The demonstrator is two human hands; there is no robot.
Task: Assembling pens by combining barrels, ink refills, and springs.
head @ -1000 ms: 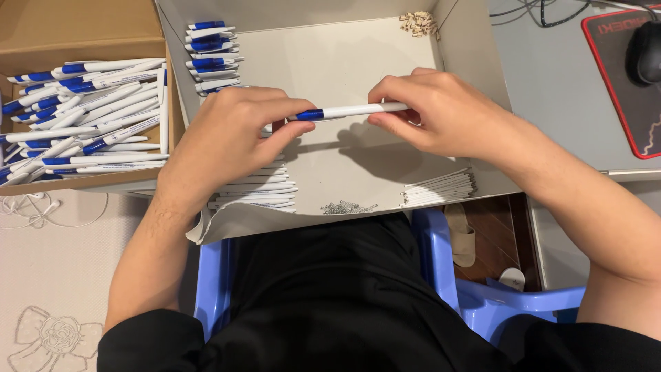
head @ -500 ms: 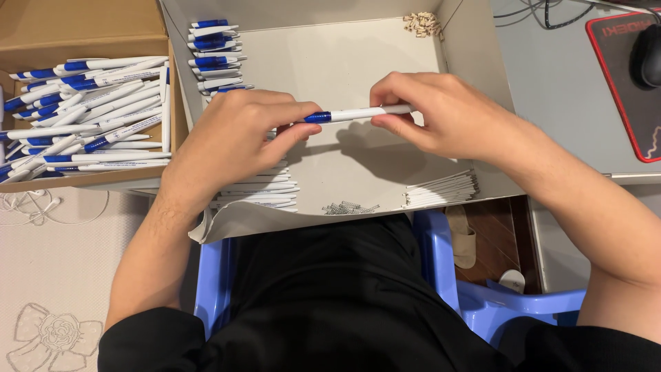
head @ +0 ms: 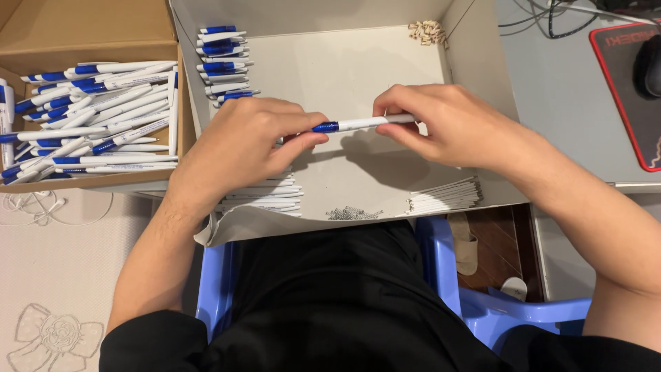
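Hands closing in: left hand and right hand have drawn nearer, each pinching an end of the pen above the white box, its halves nearly joined.

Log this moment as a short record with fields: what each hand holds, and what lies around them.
left hand: grips the blue end of a white and blue pen
right hand: pinches the pen's white end
pen pose: level, above the white tray
tray, far left: blue-tipped pen parts
tray, near edge: small metal springs, white barrels
tray, far right corner: heap of small tan pieces
cardboard box: at left, holds finished pens
seat: blue plastic chair
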